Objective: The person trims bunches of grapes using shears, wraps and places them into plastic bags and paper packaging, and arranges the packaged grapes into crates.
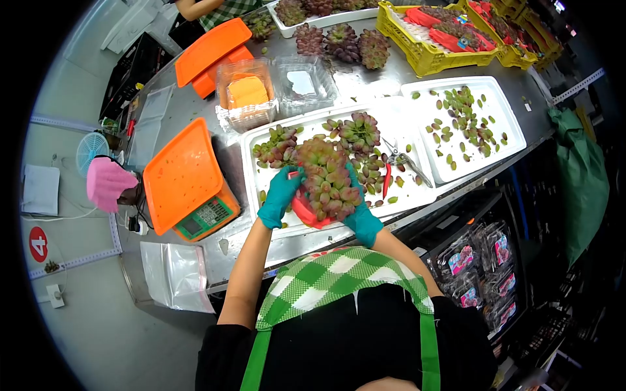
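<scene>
In the head view a large bunch of reddish-green grapes [326, 176] is held up between my two teal-gloved hands over a white tray [251, 189]. My left hand [280, 195] grips its left side, and my right hand [362, 212] wraps its right side. Red wrapping [306, 212] shows under the bunch, near my left hand. Behind it in the tray lie a smaller bunch [277, 144], another bunch [360, 132] and loose grapes [368, 173]. Red-handled snips [401, 159] rest at the tray's right side, close to my right hand.
An orange-topped scale [182, 176] stands left, behind plastic bags [173, 274]. Clear clamshell boxes [248, 94] sit beyond the tray. A second white tray [502, 107] holds loose grapes. Yellow crates [433, 58] stand at the back; packed bags [469, 267] sit below right. Another person's arm [199, 8] shows at the top.
</scene>
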Tool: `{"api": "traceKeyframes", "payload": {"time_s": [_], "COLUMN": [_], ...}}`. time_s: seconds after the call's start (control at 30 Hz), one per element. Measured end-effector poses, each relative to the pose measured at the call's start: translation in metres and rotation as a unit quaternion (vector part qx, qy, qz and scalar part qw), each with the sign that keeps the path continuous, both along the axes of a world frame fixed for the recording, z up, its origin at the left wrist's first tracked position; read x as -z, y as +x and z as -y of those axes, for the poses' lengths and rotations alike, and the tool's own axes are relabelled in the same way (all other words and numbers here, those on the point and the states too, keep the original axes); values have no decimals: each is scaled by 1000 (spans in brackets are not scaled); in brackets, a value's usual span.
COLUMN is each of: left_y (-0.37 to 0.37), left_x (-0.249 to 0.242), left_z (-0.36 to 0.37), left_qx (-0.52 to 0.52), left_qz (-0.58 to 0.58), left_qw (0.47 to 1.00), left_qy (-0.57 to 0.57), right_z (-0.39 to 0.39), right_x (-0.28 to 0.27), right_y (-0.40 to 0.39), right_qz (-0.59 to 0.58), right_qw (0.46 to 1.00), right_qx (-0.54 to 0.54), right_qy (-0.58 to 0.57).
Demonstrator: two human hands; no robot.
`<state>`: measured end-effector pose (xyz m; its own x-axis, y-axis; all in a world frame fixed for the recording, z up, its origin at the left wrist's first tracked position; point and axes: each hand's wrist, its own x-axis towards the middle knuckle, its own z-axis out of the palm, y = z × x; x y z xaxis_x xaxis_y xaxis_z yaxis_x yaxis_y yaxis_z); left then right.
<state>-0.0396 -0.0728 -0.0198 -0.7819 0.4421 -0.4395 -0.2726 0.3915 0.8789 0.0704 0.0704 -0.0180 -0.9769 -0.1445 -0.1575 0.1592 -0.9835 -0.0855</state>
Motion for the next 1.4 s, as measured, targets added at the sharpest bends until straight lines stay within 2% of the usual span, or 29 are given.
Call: {"api": "traceKeyframes", "payload": {"time_s": [0.03, 0.13, 0.2, 0.23, 0.3, 0.37, 0.4, 0.43, 0.47, 0.5, 0.57, 0.67, 0.7, 0.8, 0.9, 1.0, 1.03, 1.13, 1.2, 1.23, 1.27, 1.33, 1.4], "left_y": [2, -9, -11, -11, -8, 4, 10, 16, 21, 24, 36, 41, 41, 47, 54, 60, 57, 48, 47, 42, 43, 33, 28], "left_x": [5, 22, 33, 36, 33, 15, -2, -8, -15, -18, -25, 0, 6, 3, 7, -2, 7, 15, 4, -4, -30, -43, -27], "left_z": [-5, -10, -7, -7, -7, -4, -10, -12, -9, -8, -7, 3, 7, 16, 17, 14, 17, 19, 11, 8, 0, -2, 4], "left_qx": [-62, -164, -162, -169, -149, -87, -83, -72, -36, -35, -67, -90, -90, -98, -130, -122, -108, -78, -70, -42, -28, -41, -62], "left_qz": [-15, 109, 66, 28, -21, -44, -33, -34, -48, -15, 35, 77, 90, 135, 160, 163, 177, 214, 152, 149, 139, 115, 90], "left_qw": [997, 958, 966, 969, 977, 986, 993, 994, 998, 999, 997, 992, 991, 982, 972, 971, 969, 955, 965, 970, 980, 992, 994], "left_qy": [49, 207, 192, 176, 148, 134, 74, 70, 13, -23, 20, 40, 49, 87, 109, 122, 132, 188, 202, 185, 137, 14, 28], "right_z": [5, 18, 19, 19, 16, 8, 9, 3, -3, -7, -6, 1, -2, 7, 19, 26, 25, 7, -6, -11, -17, -25, -19], "right_x": [2, 14, 34, 44, 52, 9, 11, 20, 26, 15, -9, 54, -3, -18, -20, -5, -6, 2, 9, 31, 18, 3, 6], "right_y": [8, 29, 31, 28, 25, 14, 2, -6, -11, -15, -18, -31, -23, -15, -3, 10, 12, 7, 5, -2, 1, 9, 8], "right_qz": [6, 21, -23, -74, -89, -16, 52, 18, -15, 22, 101, 194, 249, 147, 164, 118, 101, 81, 61, 53, 50, 158, 185], "right_qw": [1000, 993, 998, 974, 959, 999, 998, 999, 999, 1000, 994, 944, 913, 934, 868, 764, 722, 841, 895, 935, 961, 973, 972], "right_qx": [-5, -14, -57, -92, -91, -5, 19, 3, -18, -3, 19, -4, -14, 77, 158, 123, 152, 99, 82, 94, 76, 29, 45], "right_qy": [30, 118, -22, -191, -254, -39, -40, -40, -42, -11, 41, 266, 324, 316, 441, 622, 667, 526, 433, 338, 262, 164, 138]}}
